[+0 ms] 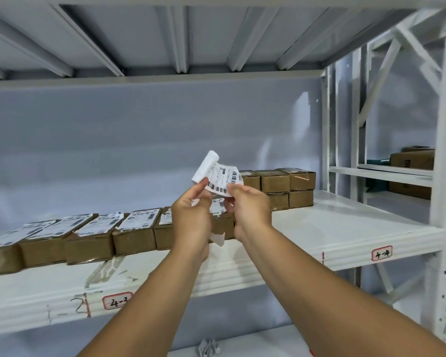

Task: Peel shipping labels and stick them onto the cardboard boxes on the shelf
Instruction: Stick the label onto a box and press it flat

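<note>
1. Nearest, at the bottom of the view, are crumpled white scraps [207, 350], cut off by the frame. We take them for spent backing but cannot confirm it.
2. The left hand [191, 212] pinches the white backing [206, 166] in its fingers [200, 186]. The backing curls over at the top.
3. The right hand [250, 204] grasps the shipping label [223, 180] by its lower edge. The label is in the air above the shelf [242, 269], just behind its front edge, and touches no box.
4. Our judgement of the risk: the freed label could fold onto itself or stick to a finger, since it bows and only one edge is held. A hurried pull could tear it.
5. Labelled boxes [134, 235] line the front edge to the left. The hands mostly hide the box behind them.
6. Bare boxes [289, 181] are stacked toward the shelf's back right corner. All print is too blurred to read.
</note>
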